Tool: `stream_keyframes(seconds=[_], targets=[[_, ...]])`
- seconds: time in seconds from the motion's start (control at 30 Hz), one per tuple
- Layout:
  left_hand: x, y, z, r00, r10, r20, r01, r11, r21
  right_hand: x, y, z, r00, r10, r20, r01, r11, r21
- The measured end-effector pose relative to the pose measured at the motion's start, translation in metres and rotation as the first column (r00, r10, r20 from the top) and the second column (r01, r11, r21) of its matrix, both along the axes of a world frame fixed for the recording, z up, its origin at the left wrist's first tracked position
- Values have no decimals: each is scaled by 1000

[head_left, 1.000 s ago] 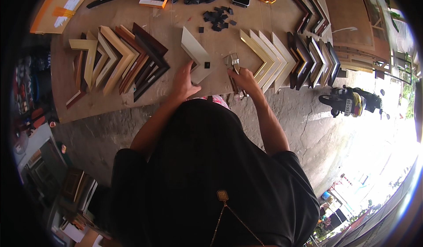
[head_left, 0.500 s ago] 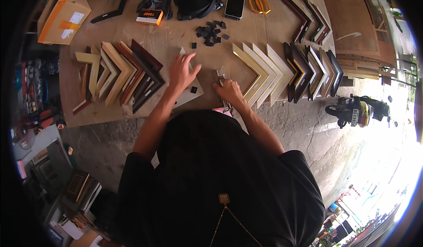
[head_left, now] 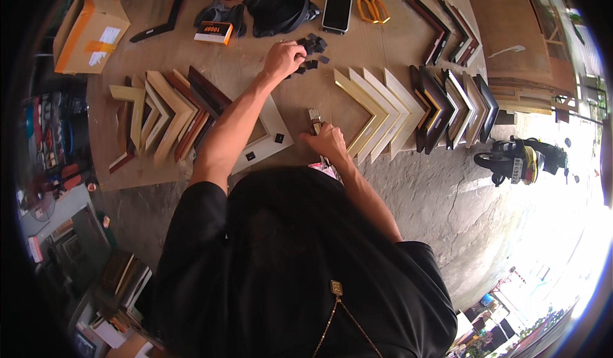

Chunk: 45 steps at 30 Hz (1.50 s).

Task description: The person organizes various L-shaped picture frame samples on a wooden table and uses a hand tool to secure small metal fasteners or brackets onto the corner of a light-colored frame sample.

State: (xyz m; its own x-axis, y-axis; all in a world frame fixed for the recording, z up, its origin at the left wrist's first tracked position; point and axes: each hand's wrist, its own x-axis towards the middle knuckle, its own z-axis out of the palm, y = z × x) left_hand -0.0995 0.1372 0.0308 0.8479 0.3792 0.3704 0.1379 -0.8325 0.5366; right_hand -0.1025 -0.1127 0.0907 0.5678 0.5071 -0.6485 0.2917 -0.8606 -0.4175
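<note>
My left hand (head_left: 285, 60) is over a loose pile of small black square pieces (head_left: 311, 64), fingers curled down and pressed together; what lies between the fingertips is hidden. My right hand (head_left: 329, 142) is closed around a metal staple gun (head_left: 314, 115) lying near the table's front edge, its silvery head showing beyond the fingers. Between my arms rests a pale flat frame (head_left: 268, 146), partly covered by my left forearm. One black square (head_left: 280, 138) sits at its corner and another black square (head_left: 250, 157) on its near side.
Frame corner samples stand in rows at left (head_left: 169, 106) and right (head_left: 377, 112). Along the back are a cardboard box (head_left: 83, 36), a small orange-and-black box (head_left: 214, 32), a black bag (head_left: 278, 4), a phone (head_left: 337, 10) and orange-handled scissors (head_left: 372, 8).
My left hand has moved from above the pale frame forward to the black pieces, and its spread fingers have closed. My right hand stays on the staple gun, shifted slightly nearer me.
</note>
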Motion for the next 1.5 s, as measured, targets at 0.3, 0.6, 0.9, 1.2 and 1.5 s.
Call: stream_keyframes(seconds=[0.3,0.6,0.9,1.2,1.5], targets=[[-142,-66,25,987,159,37,-163,961,225,6,-6,-12,999,32,6,-32,998,49],[-160,-90,-3,926,368,86,-368,930,-17,54,33,20,906,398,-146,-387,917,97],[-160,-94,-22,845,499,194,-415,840,-351,76,113,21,449,881,151,-889,458,-25],[-163,-85,-27,822,501,271,-393,844,-365,68,152,33,272,958,95,-954,281,-103],[-164,-86,-32,821,503,269,-377,832,-406,65,155,14,201,972,122,-970,215,-115]])
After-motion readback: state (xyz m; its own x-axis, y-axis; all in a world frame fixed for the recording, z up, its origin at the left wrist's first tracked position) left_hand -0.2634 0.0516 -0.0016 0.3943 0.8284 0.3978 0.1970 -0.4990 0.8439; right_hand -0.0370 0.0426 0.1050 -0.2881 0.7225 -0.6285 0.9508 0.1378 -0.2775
